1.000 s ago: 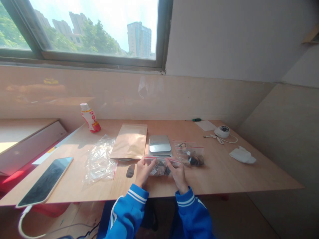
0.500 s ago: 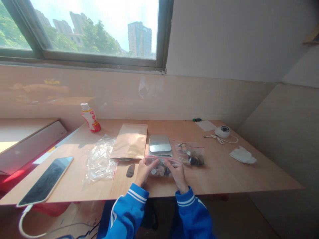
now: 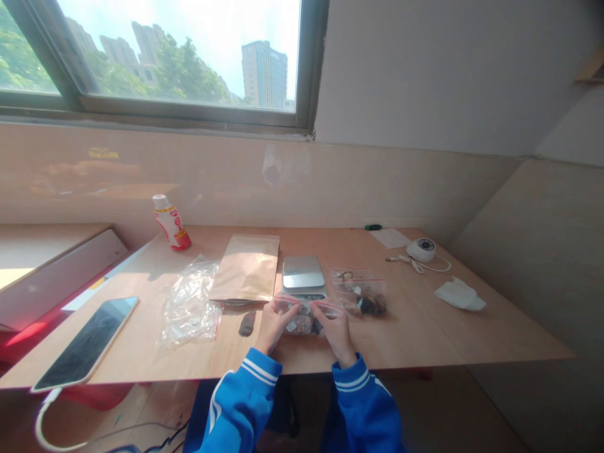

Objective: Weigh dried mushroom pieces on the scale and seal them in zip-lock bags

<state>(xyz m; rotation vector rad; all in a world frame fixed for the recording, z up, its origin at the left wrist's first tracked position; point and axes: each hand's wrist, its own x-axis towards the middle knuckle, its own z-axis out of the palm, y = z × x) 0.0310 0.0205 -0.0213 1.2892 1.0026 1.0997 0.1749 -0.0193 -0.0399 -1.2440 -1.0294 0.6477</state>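
A clear zip bag [image 3: 302, 326] with a red-edged top holds several small brown, white and dark pieces I cannot make out. My left hand [image 3: 275, 322] pinches its upper left part between thumb and fingers. On the other side, my right hand [image 3: 335, 323] is closed on the upper right part. Just behind the bag sits a kitchen scale [image 3: 302, 272] with a silver plate, its front partly covered by the bag. To the right of the scale lie filled zip bags [image 3: 361, 296]. A small dark flat piece [image 3: 246, 324] rests left of my left hand.
A brown paper pouch [image 3: 246, 267] and clear plastic bags [image 3: 189, 305] lie to the left. Farther left are a phone [image 3: 87, 343] on a cable and a bottle [image 3: 171, 223]. At right are a white dome camera [image 3: 421, 250], white cloth [image 3: 460, 294], paper [image 3: 389, 237] and a green-handled screwdriver [image 3: 373, 227].
Both hands stay in place on the zip bag. The bag's top edge has bent down slightly between the thumbs, so more of the scale's front shows.
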